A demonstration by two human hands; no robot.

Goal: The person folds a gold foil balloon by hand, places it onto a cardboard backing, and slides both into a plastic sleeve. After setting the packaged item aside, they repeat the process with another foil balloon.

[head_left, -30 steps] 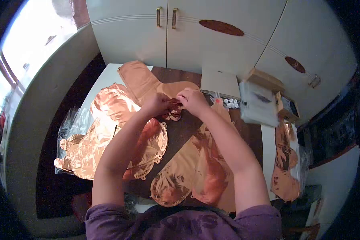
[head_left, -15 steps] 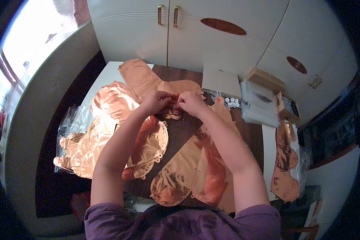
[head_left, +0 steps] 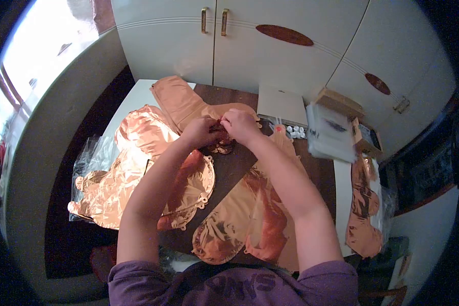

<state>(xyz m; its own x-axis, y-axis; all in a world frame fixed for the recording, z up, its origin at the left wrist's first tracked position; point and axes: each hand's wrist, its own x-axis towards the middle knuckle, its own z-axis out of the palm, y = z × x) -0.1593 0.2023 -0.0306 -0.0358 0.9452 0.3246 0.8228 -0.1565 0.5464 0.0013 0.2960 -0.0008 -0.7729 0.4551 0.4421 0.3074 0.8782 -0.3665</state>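
Note:
Over the dark middle of the table, my left hand [head_left: 201,133] and my right hand [head_left: 241,126] meet with fingertips pinched together. Between and below them is a small crumpled rose-gold foil balloon [head_left: 222,147], mostly hidden by the fingers. Both hands are closed on it. Just behind them lies a flat, long rose-gold foil balloon [head_left: 176,99]. Under my left forearm spreads a shiny heap of foil balloons [head_left: 122,176]. Beneath my right forearm, more flat foil balloons [head_left: 224,217] reach to the table's front edge.
A pale flat box [head_left: 282,104] stands at the back, with several small white rolls [head_left: 296,131] before it. To the right are a stack of clear plastic bags [head_left: 331,132], an open cardboard box [head_left: 367,137] and another foil balloon [head_left: 363,224]. White cupboard doors [head_left: 290,56] rise behind.
My right hand has shifted slightly, its fingers rising a little at the pinch. My left hand has turned slightly over the crumpled balloon. Everything else stays in place.

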